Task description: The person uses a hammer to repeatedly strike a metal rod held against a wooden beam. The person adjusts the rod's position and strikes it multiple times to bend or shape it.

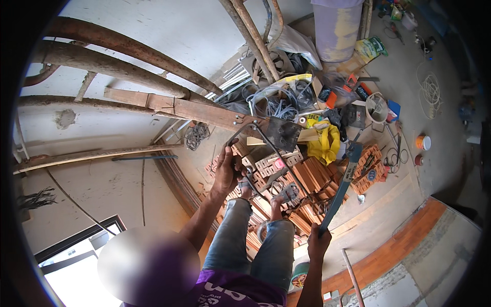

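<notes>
My left hand [227, 171] is closed around a thin dark bent steel rod [279, 153], just below a wooden plank [204, 113]. The rod makes a corner at the bolts [245, 123] set in the plank and runs down toward the lower right. My right hand [318, 243] grips the lower end of a long blue-grey metal bar [337, 194], which slants up and away to a wider head. That head is apart from the plank. A dark plate [284, 134] covers the plank's right end.
Stacked orange hollow bricks [312, 176] lie around my feet. A yellow bag [323, 143], coiled grey hoses [279, 105], and a bucket [377, 107] stand beyond. Rusty poles [117, 56] cross at upper left. A purple barrel [336, 30] stands at the back.
</notes>
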